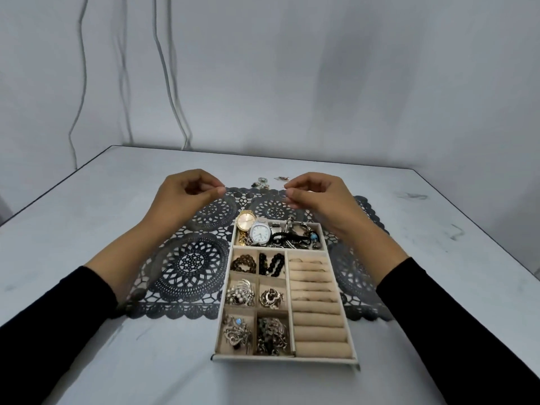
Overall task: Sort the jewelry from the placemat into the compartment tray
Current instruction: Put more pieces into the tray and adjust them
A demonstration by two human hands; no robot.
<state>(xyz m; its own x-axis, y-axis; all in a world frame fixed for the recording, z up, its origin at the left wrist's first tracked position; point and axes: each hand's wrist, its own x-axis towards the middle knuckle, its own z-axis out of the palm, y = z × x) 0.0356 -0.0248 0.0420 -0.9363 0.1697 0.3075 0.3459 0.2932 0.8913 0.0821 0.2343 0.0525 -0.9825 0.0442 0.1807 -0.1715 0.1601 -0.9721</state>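
tray: beige, compartments filled | placemat: dark lace, under tray's far half | loose jewelry: small, possibly earrings, beyond tray's far end

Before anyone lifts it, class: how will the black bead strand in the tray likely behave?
The black bead strand lies in loose curves in its compartment, so it will probably hang floppy and swing. Its beads look round and glossy, so a pinch may slip. A divider separates it from the brown beads, so it likely lifts without snagging.

White table, scuffed, corner at far left. Grey wall behind; cables hang at left. Soft even light.
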